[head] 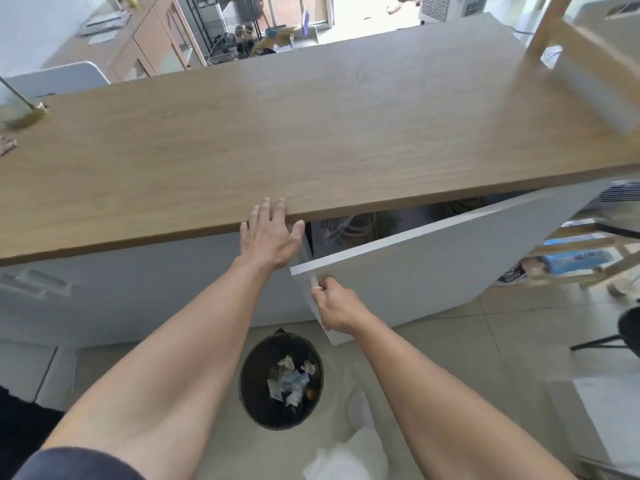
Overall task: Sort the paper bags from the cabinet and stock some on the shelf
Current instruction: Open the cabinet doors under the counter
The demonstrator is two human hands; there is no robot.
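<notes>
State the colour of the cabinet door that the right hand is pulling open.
White, seen in the head view: the cabinet door, gripped by the right hand.

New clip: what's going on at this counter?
A person's right hand grips the edge of a flat white cabinet door, which stands partly open under a long wooden countertop. The left hand rests flat on the countertop's front edge. The cabinet's inside is too dim to tell what it holds. A round black waste bin stands on the floor below.

Floor: pale beige glossy tiles [450,341]
On floor: round black waste bin [280,379]
Far left: light wooden sideboard [152,39]
Beyond: daylit glass doorway [301,8]
</notes>
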